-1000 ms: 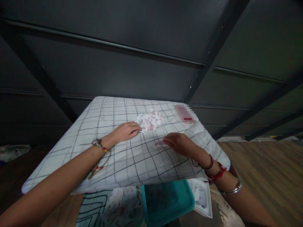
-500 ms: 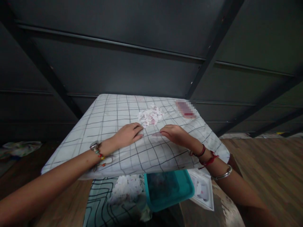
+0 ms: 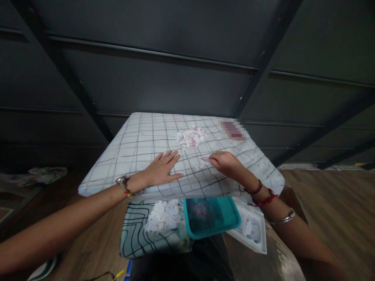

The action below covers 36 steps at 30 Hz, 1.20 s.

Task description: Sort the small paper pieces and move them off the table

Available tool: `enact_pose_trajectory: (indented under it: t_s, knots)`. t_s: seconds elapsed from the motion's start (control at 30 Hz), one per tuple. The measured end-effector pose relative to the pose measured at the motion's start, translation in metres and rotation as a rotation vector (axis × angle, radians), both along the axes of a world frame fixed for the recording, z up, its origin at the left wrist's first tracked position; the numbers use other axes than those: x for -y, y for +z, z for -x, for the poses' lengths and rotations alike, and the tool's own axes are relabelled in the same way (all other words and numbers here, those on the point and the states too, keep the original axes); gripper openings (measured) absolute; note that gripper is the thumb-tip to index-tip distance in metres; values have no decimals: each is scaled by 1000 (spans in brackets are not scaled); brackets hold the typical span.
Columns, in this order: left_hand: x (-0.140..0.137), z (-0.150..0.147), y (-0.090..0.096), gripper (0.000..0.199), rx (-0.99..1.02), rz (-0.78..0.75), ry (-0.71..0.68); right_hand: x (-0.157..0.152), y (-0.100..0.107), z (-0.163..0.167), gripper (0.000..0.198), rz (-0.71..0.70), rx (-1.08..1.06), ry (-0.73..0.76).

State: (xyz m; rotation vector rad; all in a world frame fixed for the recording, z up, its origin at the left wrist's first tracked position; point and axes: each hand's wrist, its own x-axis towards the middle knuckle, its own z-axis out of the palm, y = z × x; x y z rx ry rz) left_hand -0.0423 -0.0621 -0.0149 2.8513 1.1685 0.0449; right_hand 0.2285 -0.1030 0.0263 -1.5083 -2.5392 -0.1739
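My left hand (image 3: 163, 169) lies flat with fingers spread on the checked white cloth (image 3: 137, 136) that covers the table. In a pinch, my right hand (image 3: 225, 162) holds a small, thin, pinkish translucent piece (image 3: 206, 160) just above the cloth. Its exact kind is too blurred to tell. A few pale bits (image 3: 199, 167) lie on the cloth just left of that hand. Beyond both hands sits a loose heap of white paper-like scraps (image 3: 191, 136) with reddish marks.
A blurred-out pinkish flat object (image 3: 233, 130) lies at the table's far right. Below the near edge are a teal plastic tub (image 3: 234, 222), a pile of white scraps (image 3: 164, 216) on patterned cloth and an open white box (image 3: 260, 234). A dark panelled wall (image 3: 164, 86) stands behind.
My left hand has flattened and spread its fingers on the cloth. The right hand has shifted slightly right with the thin piece, tilting it up. The view has moved a little.
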Motion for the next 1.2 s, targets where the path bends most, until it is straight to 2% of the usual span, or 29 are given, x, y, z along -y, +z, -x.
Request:
enact_pose_trajectory:
  t_s: [0.3,0.47,0.6,0.73,0.9,1.2]
  knots:
    - [2,30,4,81,-19,19,60,12,0,70,28,43,-99,57]
    - [3,44,2,80,-1,-5,75,9,8,52,23,-13,-156,-34]
    - [1,44,-1,78,31,-11,66,14,11,35,23,-1,-173,87]
    - [-1,40,2,76,65,13,90,13,11,38,26,53,-158,228]
    - [0,30,11,72,90,5,97,5,13,43,26,82,-62,285]
    - [7,17,5,74,48,-9,11,9,13,36,26,34,-46,180]
